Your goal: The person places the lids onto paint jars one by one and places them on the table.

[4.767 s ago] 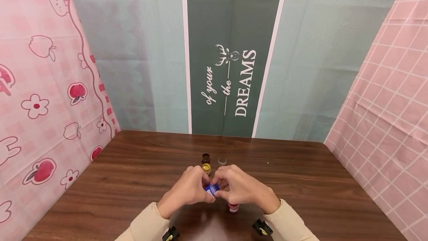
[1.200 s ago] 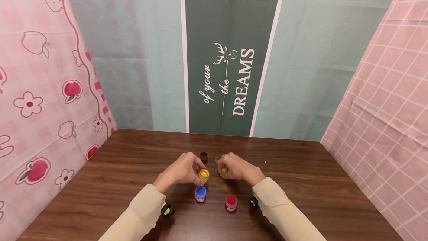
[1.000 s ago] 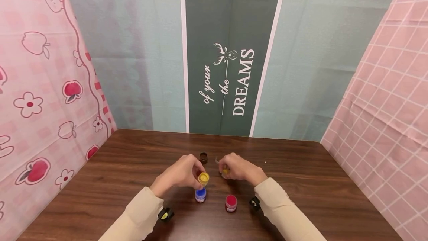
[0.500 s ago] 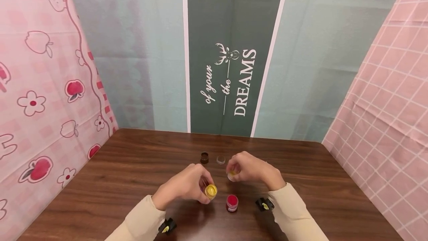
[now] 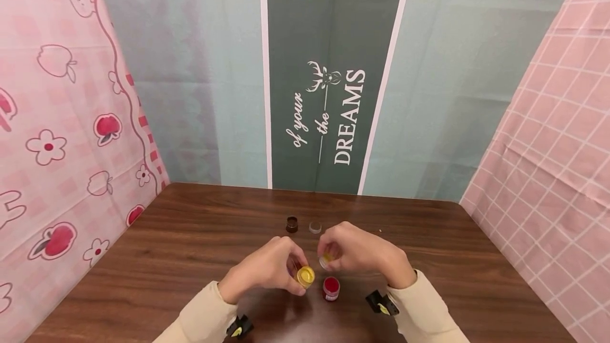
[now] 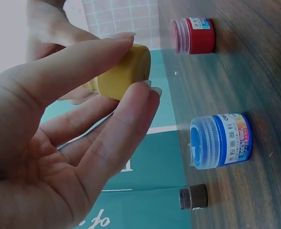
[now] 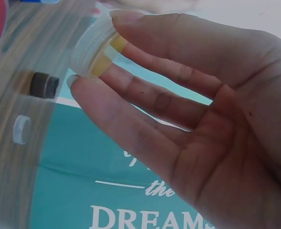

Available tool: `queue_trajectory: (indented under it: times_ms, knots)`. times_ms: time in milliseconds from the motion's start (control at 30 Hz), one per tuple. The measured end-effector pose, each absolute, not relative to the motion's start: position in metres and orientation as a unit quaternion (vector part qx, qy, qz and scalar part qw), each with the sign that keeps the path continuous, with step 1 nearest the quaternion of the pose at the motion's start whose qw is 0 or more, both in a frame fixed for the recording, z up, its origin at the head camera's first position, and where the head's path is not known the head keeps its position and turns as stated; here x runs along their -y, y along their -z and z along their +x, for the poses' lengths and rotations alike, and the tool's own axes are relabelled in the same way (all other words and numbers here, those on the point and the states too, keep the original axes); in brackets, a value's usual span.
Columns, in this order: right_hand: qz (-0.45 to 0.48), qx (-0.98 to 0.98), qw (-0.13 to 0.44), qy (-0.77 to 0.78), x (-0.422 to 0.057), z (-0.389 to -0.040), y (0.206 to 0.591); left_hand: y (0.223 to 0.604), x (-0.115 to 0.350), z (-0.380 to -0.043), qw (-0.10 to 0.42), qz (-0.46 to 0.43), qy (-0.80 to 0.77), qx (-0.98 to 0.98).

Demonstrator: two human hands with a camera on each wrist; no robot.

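Note:
My left hand (image 5: 271, 266) holds a small yellow paint jar (image 5: 305, 277) between thumb and fingertips, its uncovered top tilted toward the right. In the left wrist view the yellow jar (image 6: 126, 71) is above the table. My right hand (image 5: 359, 252) pinches a clear ribbed lid (image 7: 92, 45) with yellow paint inside, just beyond and to the right of the jar. A red paint jar (image 5: 331, 289) stands on the table below the right hand. The blue paint jar (image 6: 221, 140), hidden by my left hand in the head view, wears a clear ribbed lid.
On the wooden table (image 5: 214, 226), farther back, stand a dark brown jar (image 5: 292, 224) and a loose clear lid (image 5: 315, 227). A printed curtain (image 5: 333, 120) hangs behind the table, with pink cloths (image 5: 538, 158) at both sides.
Earlier both hands held the blue jar; it was set down. The left hand has brought the yellow jar nearer and to the right. The right hand has shifted rightward with the lid, uncovering the loose lid.

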State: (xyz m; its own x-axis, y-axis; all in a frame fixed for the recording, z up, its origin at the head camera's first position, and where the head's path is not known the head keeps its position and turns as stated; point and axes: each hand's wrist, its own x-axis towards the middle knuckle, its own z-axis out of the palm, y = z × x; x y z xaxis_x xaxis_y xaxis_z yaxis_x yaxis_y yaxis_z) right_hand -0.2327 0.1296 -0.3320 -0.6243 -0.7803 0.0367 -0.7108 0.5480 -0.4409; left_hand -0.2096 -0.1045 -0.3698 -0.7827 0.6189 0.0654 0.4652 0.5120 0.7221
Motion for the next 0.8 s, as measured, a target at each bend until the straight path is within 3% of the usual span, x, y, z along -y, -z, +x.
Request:
queue_trajectory:
  times_ms: [333, 800]
  knots:
    - [-0.454, -0.862, 0.068, 0.215, -0.123, -0.216, 0.325, 0.372, 0.101, -0.206, 0.125, 0.309, -0.396, -0.855]
    - [-0.486, -0.846, 0.044, 0.216, -0.117, -0.213, 0.331, 0.374, 0.101, -0.204, 0.110, 0.315, -0.401, -0.853]
